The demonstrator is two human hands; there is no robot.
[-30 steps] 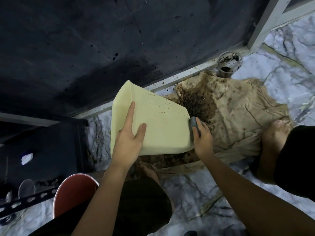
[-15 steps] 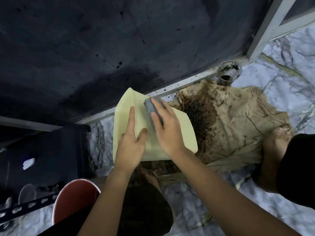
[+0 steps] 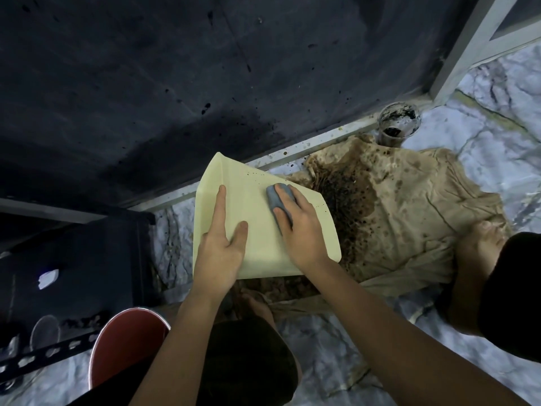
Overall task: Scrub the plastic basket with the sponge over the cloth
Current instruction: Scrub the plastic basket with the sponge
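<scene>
A pale yellow plastic basket (image 3: 257, 253) is held tilted above the floor, its flat side facing me, with a few dark specks near its top. My left hand (image 3: 222, 247) presses flat on its lower left part, thumb and fingers spread, and steadies it. My right hand (image 3: 301, 230) holds a grey-blue sponge (image 3: 276, 199) against the basket's upper middle. Under and to the right of the basket lies a beige cloth (image 3: 409, 206), crumpled and stained with dark brown dirt.
A dirty glass cup (image 3: 398, 124) stands by the metal door frame (image 3: 322, 142) past the cloth. A red bowl-shaped item (image 3: 126, 344) sits at lower left beside a dark metal rack (image 3: 73, 259). My bare foot (image 3: 480, 244) rests on the cloth's right edge. The floor is marble.
My right hand swept the sponge from the basket's right edge up to its upper middle, then slid it a little down and right. My left hand stays on the basket.
</scene>
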